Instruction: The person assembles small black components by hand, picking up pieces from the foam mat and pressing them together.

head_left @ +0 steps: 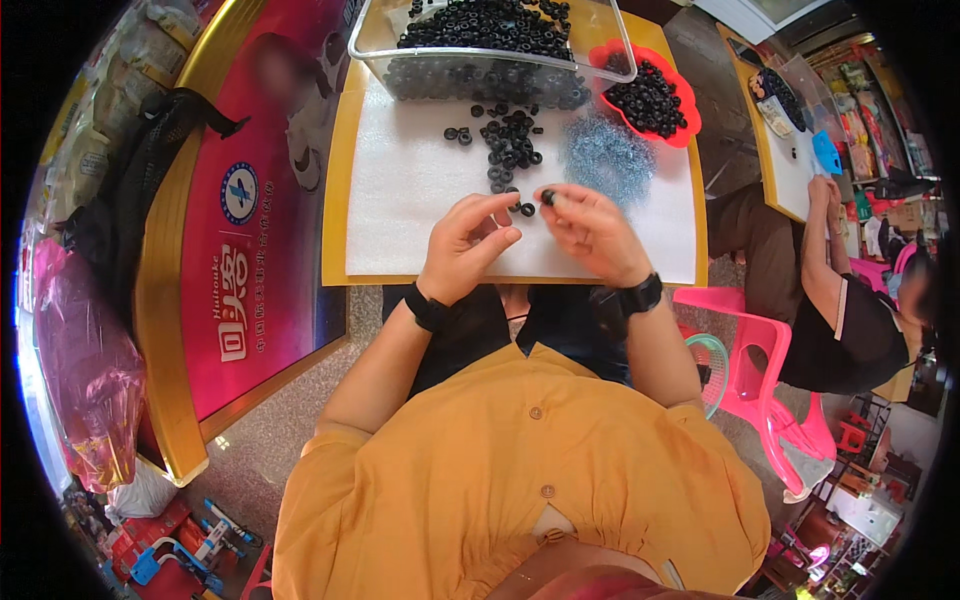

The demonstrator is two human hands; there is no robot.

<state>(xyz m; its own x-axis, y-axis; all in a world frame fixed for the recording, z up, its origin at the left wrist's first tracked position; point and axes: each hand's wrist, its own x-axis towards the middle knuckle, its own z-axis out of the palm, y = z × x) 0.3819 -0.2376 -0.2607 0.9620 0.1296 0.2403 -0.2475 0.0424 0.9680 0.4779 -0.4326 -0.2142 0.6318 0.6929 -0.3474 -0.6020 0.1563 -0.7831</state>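
My right hand (pixel 598 232) pinches a small black ring (pixel 548 197) between thumb and forefinger, above the white foam sheet (pixel 410 215). My left hand (pixel 465 245) is beside it with thumb and forefinger apart and nothing visible between them. Close to its forefinger lie loose black rings (pixel 527 210). A loose pile of similar black rings (pixel 512 142) trails across the sheet beyond my hands. Right of the pile sits a shimmering bluish tangle (pixel 607 160) of fine strands. I wear a dark band on each wrist.
A clear plastic bin (pixel 365 52) full of black rings stands at the far edge. Right of it is a red petal-shaped bowl (pixel 688 115) with black pieces. A pink panel (pixel 230 290) borders the left. At right are a pink chair (pixel 765 370) and a person at another table.
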